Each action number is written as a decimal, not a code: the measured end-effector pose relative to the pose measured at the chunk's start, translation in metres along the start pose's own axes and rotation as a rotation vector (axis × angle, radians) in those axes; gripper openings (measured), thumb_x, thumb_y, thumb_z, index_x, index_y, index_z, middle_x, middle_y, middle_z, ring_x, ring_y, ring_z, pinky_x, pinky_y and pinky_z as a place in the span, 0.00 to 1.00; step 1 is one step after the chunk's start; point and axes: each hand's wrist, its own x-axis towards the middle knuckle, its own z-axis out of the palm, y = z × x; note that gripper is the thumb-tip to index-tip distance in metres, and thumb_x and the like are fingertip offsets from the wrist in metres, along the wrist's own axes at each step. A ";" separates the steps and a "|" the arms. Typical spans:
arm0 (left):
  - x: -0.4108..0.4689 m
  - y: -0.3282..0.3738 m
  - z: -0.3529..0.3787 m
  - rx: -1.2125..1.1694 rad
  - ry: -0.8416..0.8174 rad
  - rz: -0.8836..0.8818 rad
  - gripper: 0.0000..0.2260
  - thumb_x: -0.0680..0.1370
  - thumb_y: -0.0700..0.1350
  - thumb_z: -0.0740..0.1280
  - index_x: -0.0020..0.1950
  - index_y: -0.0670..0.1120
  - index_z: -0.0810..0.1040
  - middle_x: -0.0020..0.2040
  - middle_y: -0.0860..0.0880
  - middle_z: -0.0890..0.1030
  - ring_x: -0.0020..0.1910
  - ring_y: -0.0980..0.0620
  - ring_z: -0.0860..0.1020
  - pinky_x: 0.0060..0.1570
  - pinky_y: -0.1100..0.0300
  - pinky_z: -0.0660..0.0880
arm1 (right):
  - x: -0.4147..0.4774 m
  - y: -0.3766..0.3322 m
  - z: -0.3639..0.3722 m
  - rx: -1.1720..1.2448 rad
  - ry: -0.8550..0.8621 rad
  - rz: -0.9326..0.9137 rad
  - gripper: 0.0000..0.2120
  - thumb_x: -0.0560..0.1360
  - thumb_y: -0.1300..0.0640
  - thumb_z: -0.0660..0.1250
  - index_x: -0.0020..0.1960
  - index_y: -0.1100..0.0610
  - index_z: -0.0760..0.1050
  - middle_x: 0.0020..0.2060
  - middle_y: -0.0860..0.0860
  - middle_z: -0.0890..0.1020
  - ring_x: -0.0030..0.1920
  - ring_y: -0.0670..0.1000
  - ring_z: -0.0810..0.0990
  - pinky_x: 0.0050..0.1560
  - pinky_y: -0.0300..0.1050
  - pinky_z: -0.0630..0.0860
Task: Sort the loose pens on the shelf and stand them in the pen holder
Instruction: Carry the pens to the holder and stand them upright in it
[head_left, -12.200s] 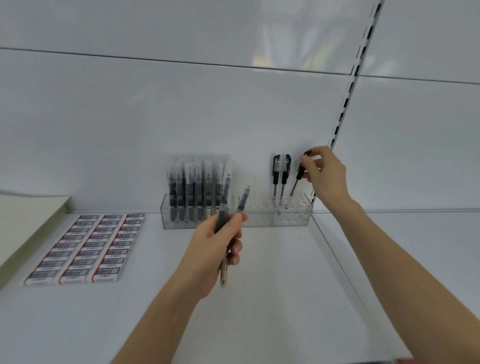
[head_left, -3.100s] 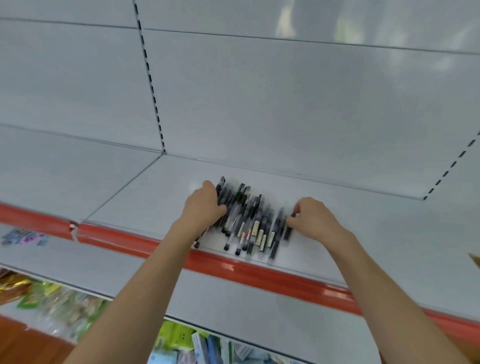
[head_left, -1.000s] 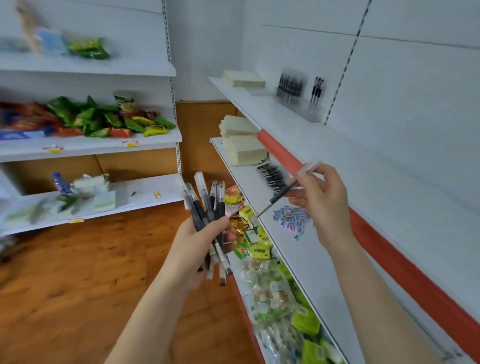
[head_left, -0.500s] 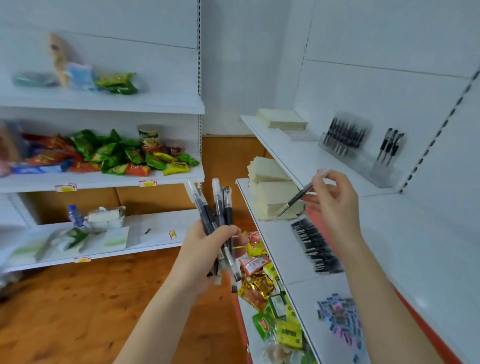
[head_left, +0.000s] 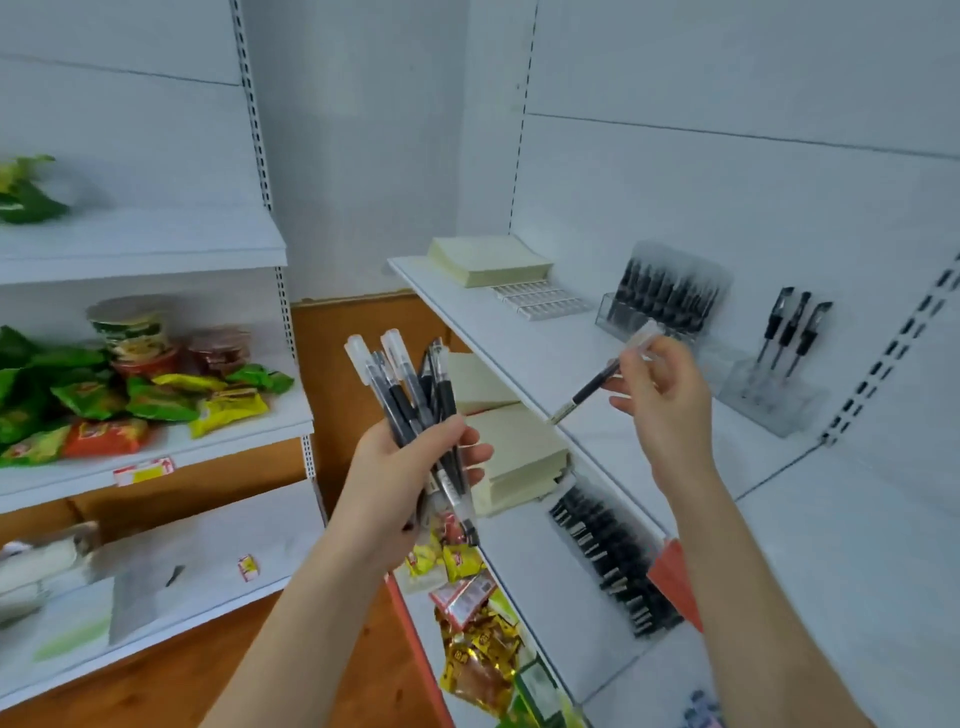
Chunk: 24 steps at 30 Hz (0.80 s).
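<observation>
My left hand (head_left: 400, 478) grips a bundle of several black pens with clear caps (head_left: 415, 395), held upright in front of me. A single black pen with a clear cap (head_left: 602, 376) is pinched near its cap end by my right hand (head_left: 665, 400), its other end pointing down and left. On the upper shelf at the right stands the clear pen holder (head_left: 769, 400). Three black pens (head_left: 792, 332) stand at its right end, and a row of several capped pens (head_left: 665, 299) stands at its left end.
The upper white shelf (head_left: 530, 332) also carries a pale notepad stack (head_left: 488, 260) and a flat pack of refills (head_left: 540, 301). The shelf below holds paper stacks (head_left: 509, 441) and a row of black pens (head_left: 608, 556). Snack packets (head_left: 130, 400) fill the left shelves.
The view has swung toward the upper shelf and the pen holder looks nearer. Both hands have risen with their pens, the right one now closer to the holder.
</observation>
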 end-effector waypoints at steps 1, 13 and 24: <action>0.019 0.003 0.000 0.013 -0.045 -0.014 0.05 0.75 0.39 0.66 0.50 0.41 0.75 0.36 0.45 0.83 0.36 0.51 0.84 0.34 0.59 0.80 | 0.010 0.004 0.003 -0.014 0.046 0.000 0.07 0.78 0.56 0.62 0.44 0.45 0.70 0.43 0.51 0.80 0.42 0.48 0.82 0.42 0.40 0.77; 0.181 0.005 0.057 0.016 -0.501 -0.225 0.03 0.74 0.36 0.66 0.40 0.39 0.78 0.33 0.45 0.84 0.35 0.49 0.84 0.36 0.59 0.81 | 0.096 0.017 -0.024 -0.312 0.559 -0.029 0.07 0.76 0.60 0.64 0.48 0.48 0.68 0.36 0.50 0.81 0.35 0.45 0.82 0.42 0.41 0.79; 0.236 -0.022 0.110 0.021 -0.552 -0.296 0.02 0.74 0.34 0.67 0.42 0.38 0.76 0.36 0.42 0.79 0.33 0.52 0.82 0.34 0.58 0.81 | 0.182 0.037 -0.046 -0.538 0.489 -0.042 0.06 0.76 0.59 0.62 0.51 0.52 0.68 0.39 0.53 0.81 0.45 0.54 0.82 0.54 0.55 0.77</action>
